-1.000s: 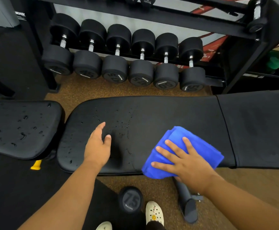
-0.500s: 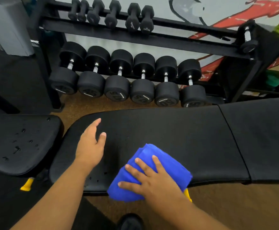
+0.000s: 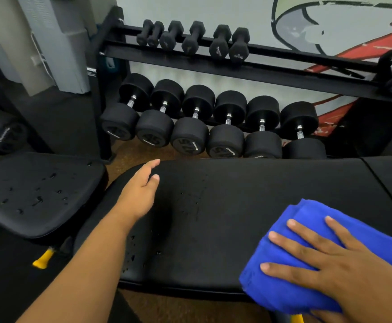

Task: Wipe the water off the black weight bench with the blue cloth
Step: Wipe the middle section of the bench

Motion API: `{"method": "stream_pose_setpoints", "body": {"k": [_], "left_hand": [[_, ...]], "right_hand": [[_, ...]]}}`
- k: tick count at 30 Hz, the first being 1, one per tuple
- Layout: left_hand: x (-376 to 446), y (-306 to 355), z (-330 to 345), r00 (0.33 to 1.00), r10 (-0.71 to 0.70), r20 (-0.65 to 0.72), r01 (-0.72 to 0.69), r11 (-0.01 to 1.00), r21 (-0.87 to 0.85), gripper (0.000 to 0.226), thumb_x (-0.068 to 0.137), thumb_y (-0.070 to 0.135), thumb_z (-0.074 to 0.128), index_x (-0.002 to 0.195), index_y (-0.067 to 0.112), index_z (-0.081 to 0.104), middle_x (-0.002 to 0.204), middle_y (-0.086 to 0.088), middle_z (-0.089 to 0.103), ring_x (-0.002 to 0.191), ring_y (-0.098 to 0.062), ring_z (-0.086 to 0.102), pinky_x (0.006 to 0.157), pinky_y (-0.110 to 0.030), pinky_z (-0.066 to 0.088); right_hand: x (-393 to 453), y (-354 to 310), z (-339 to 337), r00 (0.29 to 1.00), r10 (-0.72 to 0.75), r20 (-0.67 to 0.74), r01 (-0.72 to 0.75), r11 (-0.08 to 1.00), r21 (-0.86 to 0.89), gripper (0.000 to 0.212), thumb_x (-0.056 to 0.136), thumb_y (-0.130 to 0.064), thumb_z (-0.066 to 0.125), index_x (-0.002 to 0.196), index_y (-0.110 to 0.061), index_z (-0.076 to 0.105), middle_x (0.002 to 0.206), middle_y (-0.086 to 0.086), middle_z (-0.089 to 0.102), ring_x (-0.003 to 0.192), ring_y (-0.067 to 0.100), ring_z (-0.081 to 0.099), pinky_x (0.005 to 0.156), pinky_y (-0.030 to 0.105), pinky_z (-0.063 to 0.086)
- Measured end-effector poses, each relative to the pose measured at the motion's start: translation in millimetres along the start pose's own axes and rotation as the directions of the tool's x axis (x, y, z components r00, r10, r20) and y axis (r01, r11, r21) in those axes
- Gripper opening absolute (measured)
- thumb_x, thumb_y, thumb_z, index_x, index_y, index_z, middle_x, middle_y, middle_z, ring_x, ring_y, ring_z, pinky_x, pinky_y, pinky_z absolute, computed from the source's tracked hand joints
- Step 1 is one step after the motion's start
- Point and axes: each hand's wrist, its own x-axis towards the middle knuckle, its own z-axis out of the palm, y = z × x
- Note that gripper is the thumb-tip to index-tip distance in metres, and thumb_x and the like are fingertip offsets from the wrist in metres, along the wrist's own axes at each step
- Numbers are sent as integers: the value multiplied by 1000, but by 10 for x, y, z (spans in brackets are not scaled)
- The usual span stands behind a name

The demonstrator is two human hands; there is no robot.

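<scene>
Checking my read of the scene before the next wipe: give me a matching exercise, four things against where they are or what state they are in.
Things:
1. blue cloth
2. left hand
3. seat pad
4. yellow handle

Places or states:
A. beaded with many water drops
B. under the gap between the two pads
C. pressed flat by the right hand at the long pad's near edge
D. resting open on the long pad's left end

Pairs: 1-C, 2-D, 3-A, 4-B
</scene>
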Motion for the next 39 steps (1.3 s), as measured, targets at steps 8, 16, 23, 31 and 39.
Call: {"method": "stream_pose_setpoints", "body": {"k": [8,16,23,31,39], "left_hand": [[-512,240,-314,991,-87,-102,70,985,-160,28,99,16,42,110,31,63,121,5,58,111,-11,52,91,-28,42],[-1574,1084,401,986,-147,-81,92,877,-471,15,100,26,38,100,31,53,93,-2,62,84,-17,60,74,-27,46],[-1870,1286,1163,962,-141,235,9,872,489,86,67,85,-8,145,53,11,160,13,2,146,-28,-5,114,-56,-11],[-1164,1123,1068,937,-214,278,-4,786,619,62,87,66,28,143,56,3,159,13,-16,144,-32,-21,103,-74,-8],[-503,749,816,935,-203,292,19,849,528,56,87,74,15,141,62,6,159,17,-9,146,-27,-17,108,-68,-9]], "right_hand": [[800,-733,-176,998,15,62,-25,987,162,77,52,-62,65,128,-58,50,140,-8,55,123,29,58,89,72,40],[754,-887,-343,922,319,-220,-45,653,756,60,77,-46,48,136,-37,46,152,-17,33,144,-3,15,121,36,11],[19,-744,-418,467,724,-507,-53,596,801,26,81,-26,44,92,-29,67,106,-26,59,106,-5,54,89,2,34],[464,-642,-381,624,658,-421,-144,627,766,31,85,-33,46,105,-33,69,110,-20,64,109,-1,54,89,15,44],[681,-611,-410,703,623,-344,-328,712,621,28,82,-25,55,104,-25,72,98,-10,71,95,16,62,80,26,45]]}}
